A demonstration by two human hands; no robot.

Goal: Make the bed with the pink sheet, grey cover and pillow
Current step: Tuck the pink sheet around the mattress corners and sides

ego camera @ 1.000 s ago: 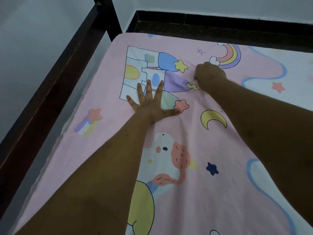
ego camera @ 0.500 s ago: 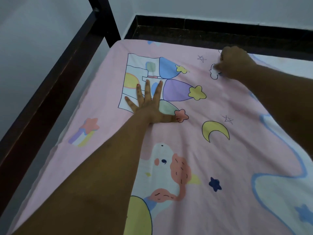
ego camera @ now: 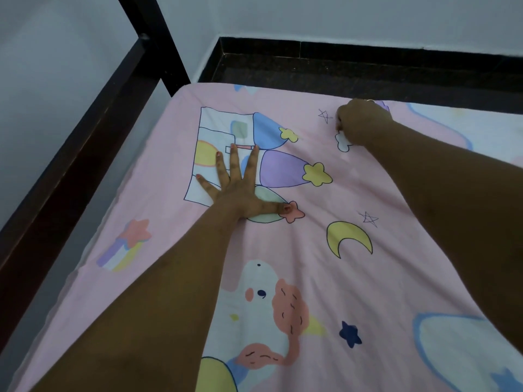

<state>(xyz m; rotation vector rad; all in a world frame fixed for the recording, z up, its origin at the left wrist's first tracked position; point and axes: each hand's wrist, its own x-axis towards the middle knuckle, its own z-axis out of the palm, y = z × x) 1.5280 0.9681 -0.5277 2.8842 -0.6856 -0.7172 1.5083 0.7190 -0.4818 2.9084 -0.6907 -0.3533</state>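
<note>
R hand (ego camera: 363, 123) has slid out twd the far edge of the bed since a sec ago, dragging the pink sheet (ego camera: 368, 278) w/ it. The bunched-up fold by the castle print is gone.

L hand (ego camera: 235, 190) hasn't budged: flat, fingers spread, palm pressing the sheet down on the castle print, thumb tip at the little red flower. R hand's grip is clenched, fingers curled under, pinching the fabric right by the white cloud print. Sheet covers all of the mattress in view, fairly smooth, w/ faint creases btw the two hands. Dark bed frame (ego camera: 85, 154) runs along the left side, w/ a post at the far-left corner and dark floor (ego camera: 339, 72) past the far edge.
</note>
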